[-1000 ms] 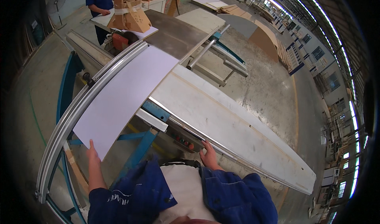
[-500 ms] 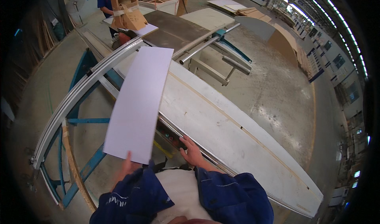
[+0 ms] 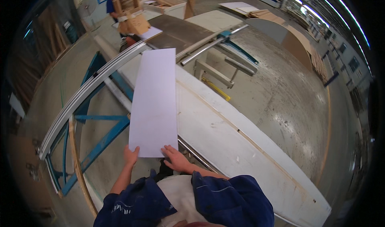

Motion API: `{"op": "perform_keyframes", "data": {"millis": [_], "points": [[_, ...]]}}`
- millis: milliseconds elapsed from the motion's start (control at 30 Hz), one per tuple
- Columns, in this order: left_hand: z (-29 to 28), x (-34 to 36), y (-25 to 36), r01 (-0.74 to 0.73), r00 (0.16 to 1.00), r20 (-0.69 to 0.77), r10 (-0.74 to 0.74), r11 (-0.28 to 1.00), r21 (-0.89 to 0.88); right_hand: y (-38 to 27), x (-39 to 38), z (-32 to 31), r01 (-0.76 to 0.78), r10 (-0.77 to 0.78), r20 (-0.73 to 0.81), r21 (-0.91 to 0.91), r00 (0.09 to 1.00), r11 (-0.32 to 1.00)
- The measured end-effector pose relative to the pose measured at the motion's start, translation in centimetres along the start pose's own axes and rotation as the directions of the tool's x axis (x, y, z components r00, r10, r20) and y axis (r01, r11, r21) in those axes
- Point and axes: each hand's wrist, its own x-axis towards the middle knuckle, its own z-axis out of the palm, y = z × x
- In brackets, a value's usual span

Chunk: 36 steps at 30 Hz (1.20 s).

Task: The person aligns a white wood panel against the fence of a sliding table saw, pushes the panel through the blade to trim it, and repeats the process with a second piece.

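A long white rectangular panel [image 3: 154, 100] lies lengthwise away from me, across the saw's white sliding table [image 3: 236, 143] and its grey rail [image 3: 86, 92]. My left hand [image 3: 130, 155] grips the panel's near left corner from below. My right hand [image 3: 174, 159] holds the near edge at the right corner, fingers spread on top. Both blue sleeves come in from the lower edge.
A blue steel frame [image 3: 100, 123] supports the rail on the left. Grey metal arms [image 3: 218, 50] stick out right of the table over the concrete floor. A person in blue [image 3: 113, 6] stands at the far end by wooden pieces [image 3: 134, 22]. Stacked boards [image 3: 256, 12] lie beyond.
The panel has swung from a diagonal lie to pointing straight away from me. My right hand left the table edge and took the panel's near edge beside my left hand.
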Motion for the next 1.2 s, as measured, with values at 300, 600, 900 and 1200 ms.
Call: {"op": "perform_keyframes", "data": {"millis": [300,600,900,1200], "points": [[6.4,-3.8,1.6,0.389,0.891,0.185,-0.414,0.908,0.156,3.4,-3.6,-4.1,0.011,0.061,0.167,-0.395,0.984,0.918],[11.1,-11.5,15.3,-0.395,0.299,0.898,0.322,0.899,-0.191,5.5,-10.9,-12.8,-0.431,0.369,-0.224,-0.514,0.902,0.741],[15.6,0.8,18.4,-0.472,0.875,0.144,0.461,0.880,0.051,2.5,-10.4,-9.9,-0.452,0.356,-0.278,-0.537,0.892,0.713],[20.4,4.5,20.3,-0.360,0.933,0.101,0.346,0.901,0.241,5.5,-7.3,-11.3,-0.351,0.322,-0.160,-0.604,0.933,0.716]]}}
